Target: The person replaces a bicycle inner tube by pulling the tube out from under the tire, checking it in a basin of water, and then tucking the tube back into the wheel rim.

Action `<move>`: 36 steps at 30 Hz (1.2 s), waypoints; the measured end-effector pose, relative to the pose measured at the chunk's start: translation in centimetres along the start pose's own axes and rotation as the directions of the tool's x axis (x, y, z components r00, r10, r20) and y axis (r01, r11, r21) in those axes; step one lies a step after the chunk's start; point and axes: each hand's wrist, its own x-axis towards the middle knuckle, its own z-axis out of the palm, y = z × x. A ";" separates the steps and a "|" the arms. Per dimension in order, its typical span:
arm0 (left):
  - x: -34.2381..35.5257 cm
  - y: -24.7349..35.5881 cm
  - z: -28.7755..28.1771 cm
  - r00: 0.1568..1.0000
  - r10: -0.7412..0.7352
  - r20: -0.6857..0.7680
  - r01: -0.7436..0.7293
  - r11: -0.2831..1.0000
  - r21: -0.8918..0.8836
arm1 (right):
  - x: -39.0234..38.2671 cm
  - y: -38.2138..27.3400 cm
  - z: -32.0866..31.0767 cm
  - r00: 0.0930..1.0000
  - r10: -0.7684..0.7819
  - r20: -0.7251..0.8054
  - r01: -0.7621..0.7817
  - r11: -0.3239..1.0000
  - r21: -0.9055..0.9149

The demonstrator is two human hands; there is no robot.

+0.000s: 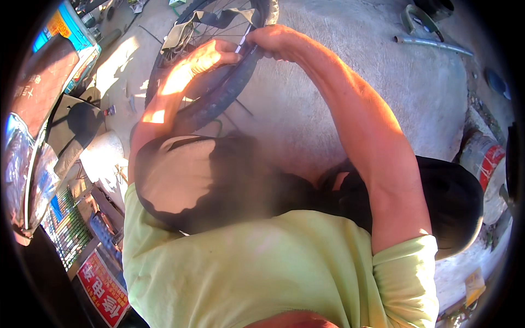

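Concrete floor [328,109] spreads out under and beyond both grips, bright in patches and marked by hard shadow. Well to the left of the left grip stands clutter: a brown cover [49,76], and farther back toward the person, a red sign [103,287]. Nearer, directly below the two grips, is the bicycle wheel [210,106], tilted, with its tyre [238,76] curving down toward the person's left knee. A flattened grey strip [219,21] lies across the spokes just beyond the left grip

The left grip [210,57] hangs over the spokes with its fingers bent and its thumb side toward the rim; I cannot tell whether it is clamped on anything. Just right of it, the right grip [268,41] is folded down at the tyre's edge, its fingertips hidden, so I cannot tell how firmly it holds. Well to its right lie a metal pipe [432,45] and, closer to the right knee, a white bucket [474,156] with a red band

To work this edge well, I would steady the wheel with the left, press in short, even stretches with the right, and leave the strip clear of any pinch
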 end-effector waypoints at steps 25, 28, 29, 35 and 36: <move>5.1 -6.4 6.0 0.953 0.294 -0.069 -0.273 0.935 0.226 | 1.8 6.9 1.1 0.937 0.138 -0.321 -0.179 0.979 -0.102; 4.4 -7.4 6.5 0.945 0.313 -0.093 -0.289 0.935 0.207 | 1.1 4.7 2.0 0.913 0.209 -0.351 -0.288 0.939 -0.190; 4.1 -7.6 6.4 0.945 0.306 -0.112 -0.287 0.945 0.158 | 0.8 3.4 2.4 0.912 0.247 -0.329 -0.328 0.919 -0.218; 4.5 -8.9 7.8 0.926 0.334 -0.175 -0.317 0.941 0.115 | 1.1 2.7 2.0 0.928 0.318 -0.195 -0.355 0.912 -0.203; 4.5 -8.4 7.0 0.965 0.257 -0.055 -0.256 0.966 0.026 | 1.3 3.6 2.0 0.922 0.313 -0.227 -0.358 0.913 -0.197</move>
